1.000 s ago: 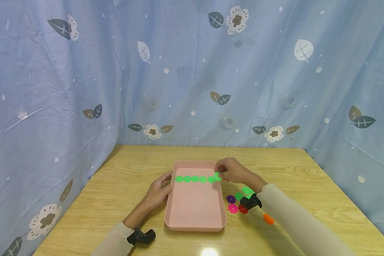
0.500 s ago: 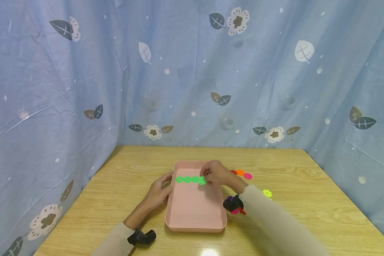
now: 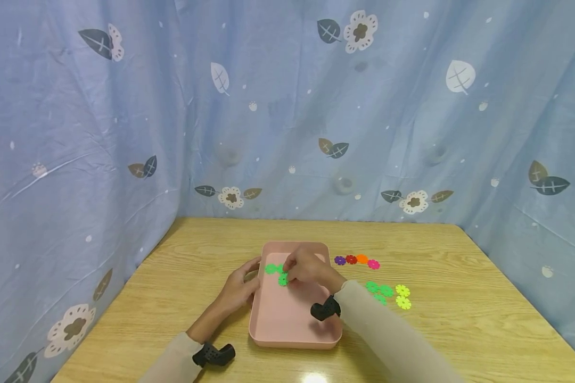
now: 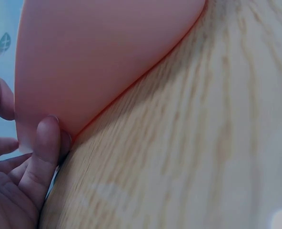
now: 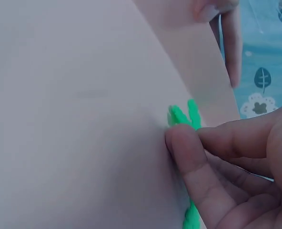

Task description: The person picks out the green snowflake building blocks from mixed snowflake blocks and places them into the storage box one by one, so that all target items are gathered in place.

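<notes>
My left hand (image 3: 238, 287) grips the left wall of a pink rectangular tray (image 3: 294, 324). In the left wrist view a fingertip (image 4: 48, 133) presses the tray's outer wall while another finger reaches the rim. Over the upper part of the tray, my right hand (image 3: 307, 266) pinches a green snowflake disc (image 3: 283, 280) between thumb and fingers. More green snowflake discs (image 3: 270, 268) lie in a row across the tray floor just above it; the hand hides most of them. Seen from the right wrist, green edges (image 5: 194, 114) show beside the fingertips.
Right of the tray's far end lie purple, red, orange and pink snowflake discs (image 3: 351, 259) in a line. Nearer are green ones (image 3: 386, 291) and two yellow ones (image 3: 403, 296). The wooden table (image 3: 211, 239) ends at a blue patterned curtain (image 3: 278, 122).
My right hand has moved left from the tray's right edge, along the green row, and slightly toward me with a green disc. Discs on the table have come into sight. The left hand stays put.
</notes>
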Demonstrator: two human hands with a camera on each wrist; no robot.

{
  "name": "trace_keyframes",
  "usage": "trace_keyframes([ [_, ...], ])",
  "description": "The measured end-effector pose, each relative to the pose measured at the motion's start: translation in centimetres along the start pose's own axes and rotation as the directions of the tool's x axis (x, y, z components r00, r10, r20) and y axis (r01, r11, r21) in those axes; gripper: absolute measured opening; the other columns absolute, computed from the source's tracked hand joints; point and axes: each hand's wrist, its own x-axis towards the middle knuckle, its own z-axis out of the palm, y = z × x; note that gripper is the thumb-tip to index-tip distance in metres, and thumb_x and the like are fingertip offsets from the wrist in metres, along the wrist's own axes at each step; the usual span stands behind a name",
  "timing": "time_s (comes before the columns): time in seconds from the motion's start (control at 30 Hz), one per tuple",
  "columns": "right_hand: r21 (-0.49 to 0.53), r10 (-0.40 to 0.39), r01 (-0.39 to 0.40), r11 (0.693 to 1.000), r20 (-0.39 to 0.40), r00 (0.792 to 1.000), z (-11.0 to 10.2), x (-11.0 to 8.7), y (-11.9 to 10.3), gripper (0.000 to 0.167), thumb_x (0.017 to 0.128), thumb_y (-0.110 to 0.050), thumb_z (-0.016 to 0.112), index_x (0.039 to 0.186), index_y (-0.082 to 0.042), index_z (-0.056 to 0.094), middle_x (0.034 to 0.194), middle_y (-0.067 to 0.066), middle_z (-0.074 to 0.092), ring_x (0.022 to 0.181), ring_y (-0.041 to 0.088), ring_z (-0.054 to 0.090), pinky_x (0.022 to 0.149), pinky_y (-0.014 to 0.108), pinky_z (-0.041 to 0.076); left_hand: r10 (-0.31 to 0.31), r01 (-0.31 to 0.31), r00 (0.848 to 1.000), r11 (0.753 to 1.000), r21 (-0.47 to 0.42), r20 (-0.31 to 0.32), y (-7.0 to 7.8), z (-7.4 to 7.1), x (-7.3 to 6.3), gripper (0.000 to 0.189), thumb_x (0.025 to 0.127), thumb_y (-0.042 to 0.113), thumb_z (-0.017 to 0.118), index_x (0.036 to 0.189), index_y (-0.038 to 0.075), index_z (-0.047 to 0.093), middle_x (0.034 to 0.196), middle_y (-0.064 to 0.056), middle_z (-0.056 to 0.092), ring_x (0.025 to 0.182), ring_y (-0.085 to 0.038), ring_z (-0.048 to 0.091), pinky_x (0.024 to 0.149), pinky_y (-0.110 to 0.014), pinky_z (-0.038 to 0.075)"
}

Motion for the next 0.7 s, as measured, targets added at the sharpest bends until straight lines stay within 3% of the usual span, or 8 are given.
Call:
trace_keyframes([
  [0.23,0.195,0.068,-0.075,0.978,0.04,0.997,0.6,-0.2,-1.2,0.028,0.089,0.004,0.068,0.115,0.014,0.068,0.087,0.016,0.075,0.079,0.025,0.075,0.078,0.034,0.06,-0.002,0.002,1.0,1.0,-0.001,0.01,0.1,-0.1,0.0,0.063,0.095,0.005,0.053,0.156,0.004,0.037,0.148,-0.026,0.048,0.109,-0.033,0.066,0.07,-0.031,0.056],
  [0.37,0.266,0.075,-0.09,0.96,0.065,0.995,0.9,-0.3,-1.3,0.03,0.092,0.004,0.066,0.119,0.015,0.065,0.089,0.019,0.075,0.084,0.028,0.076,0.08,0.035,0.06,0.005,-0.005,1.0,1.0,0.011,-0.001,-0.1,-0.1,0.2,0.065,0.093,0.008,0.056,0.155,0.008,0.04,0.146,-0.022,0.052,0.103,-0.028,0.067,0.068,-0.03,0.056],
  [0.53,0.319,0.067,-0.093,0.943,0.09,0.994,1.1,-0.3,-1.3,0.029,0.092,0.006,0.064,0.119,0.016,0.064,0.093,0.023,0.075,0.086,0.032,0.075,0.079,0.036,0.061,0.009,-0.009,1.0,1.0,-0.002,-0.019,-0.1,0.0,0.1,0.063,0.093,0.009,0.059,0.154,0.006,0.042,0.145,-0.022,0.053,0.114,-0.03,0.064,0.072,-0.03,0.056],
  [0.7,0.361,0.068,-0.108,0.927,0.12,0.99,1.0,-0.4,-1.4,0.03,0.092,0.007,0.063,0.121,0.017,0.063,0.095,0.023,0.074,0.086,0.033,0.075,0.078,0.038,0.061,0.003,-0.003,1.0,1.0,-0.014,-0.011,-0.1,0.0,0.1,0.063,0.093,0.007,0.058,0.155,0.004,0.041,0.146,-0.024,0.052,0.111,-0.033,0.065,0.065,-0.031,0.056],
])
